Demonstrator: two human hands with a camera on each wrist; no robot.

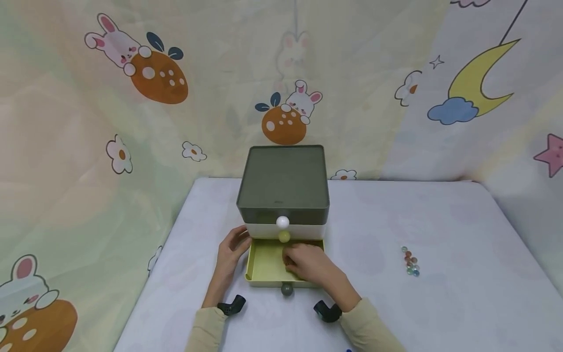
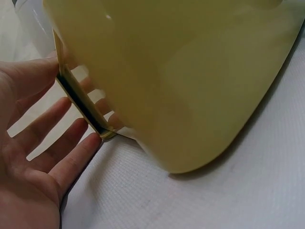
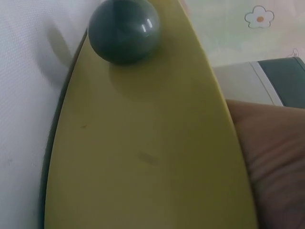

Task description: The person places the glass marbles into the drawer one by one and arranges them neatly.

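A small chest of drawers with a dark green top stands at the middle of the table. Its bottom yellow-green drawer is pulled out, with a dark green round knob on the front. My left hand touches the left side of the chest with extended fingers, and the left wrist view shows the fingertips against that side. My right hand reaches down inside the drawer with bent fingers. Its fingertips are hidden behind the hand and the drawer front, so whether they hold anything is not visible.
Several glass marbles lie in a small cluster on the white-covered table, right of the chest. A white knob and a yellow-green knob stick out above the drawer. Behind the table hangs a printed cloth.
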